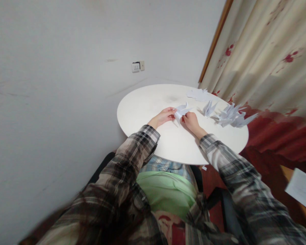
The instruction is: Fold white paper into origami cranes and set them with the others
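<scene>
A folded white paper piece [181, 111] is held over a round white table [148, 109]. My left hand [165, 115] pinches its left side with fingers closed. On the right, my right hand [190, 120] grips its lower edge, fingers pressed together. Both arms wear plaid sleeves.
Several finished folded paper figures [232, 116] lie at the table's right, one more [209, 109] stands nearer the hands, and flat paper sheets [199, 94] lie at the far edge. A curtain [265, 58] hangs on the right, a wall with a socket [137, 66] behind. A paper sheet [302, 189] lies lower right.
</scene>
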Action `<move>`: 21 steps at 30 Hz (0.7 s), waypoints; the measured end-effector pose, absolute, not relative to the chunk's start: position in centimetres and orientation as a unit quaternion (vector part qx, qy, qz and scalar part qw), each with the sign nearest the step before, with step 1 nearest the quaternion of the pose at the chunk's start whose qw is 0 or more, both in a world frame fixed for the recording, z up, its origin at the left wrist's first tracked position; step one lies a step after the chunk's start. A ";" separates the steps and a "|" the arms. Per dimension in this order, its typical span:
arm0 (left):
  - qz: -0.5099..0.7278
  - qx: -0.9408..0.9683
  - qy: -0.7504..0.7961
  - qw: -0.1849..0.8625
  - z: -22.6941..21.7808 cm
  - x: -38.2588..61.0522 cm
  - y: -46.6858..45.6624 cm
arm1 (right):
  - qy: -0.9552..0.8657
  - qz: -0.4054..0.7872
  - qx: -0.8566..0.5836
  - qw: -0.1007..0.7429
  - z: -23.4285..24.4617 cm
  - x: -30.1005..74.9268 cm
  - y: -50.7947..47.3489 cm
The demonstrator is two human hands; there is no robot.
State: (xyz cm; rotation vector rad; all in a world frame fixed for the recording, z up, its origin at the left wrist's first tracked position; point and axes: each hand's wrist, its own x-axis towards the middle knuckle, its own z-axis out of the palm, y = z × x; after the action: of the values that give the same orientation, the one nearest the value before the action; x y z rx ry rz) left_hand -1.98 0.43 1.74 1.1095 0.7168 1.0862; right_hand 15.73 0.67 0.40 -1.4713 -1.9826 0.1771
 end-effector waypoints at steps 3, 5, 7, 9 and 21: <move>0.477 0.496 0.314 0.654 1.7 -2.0 0.5 | -0.736 0.109 -0.557 0.369 0.2 15.5 0.9; 0.476 0.500 0.313 0.652 1.6 -2.0 0.6 | -0.723 0.168 -0.535 0.403 0.1 15.4 1.0; 0.478 0.499 0.316 0.650 1.5 -2.1 0.7 | -0.709 0.242 -0.509 0.424 0.1 15.2 0.9; 0.483 0.496 0.317 0.649 1.4 -2.1 0.8 | -0.694 0.320 -0.487 0.422 0.2 15.1 0.6; 0.490 0.494 0.299 0.653 1.5 -2.2 0.6 | -0.633 0.524 -0.420 0.385 1.3 14.8 -0.5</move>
State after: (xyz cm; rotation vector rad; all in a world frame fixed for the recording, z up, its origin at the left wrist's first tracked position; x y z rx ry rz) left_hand -2.24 0.60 1.46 1.1214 0.6784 1.1119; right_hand 14.81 -0.52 1.30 -1.0708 -1.6118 1.3357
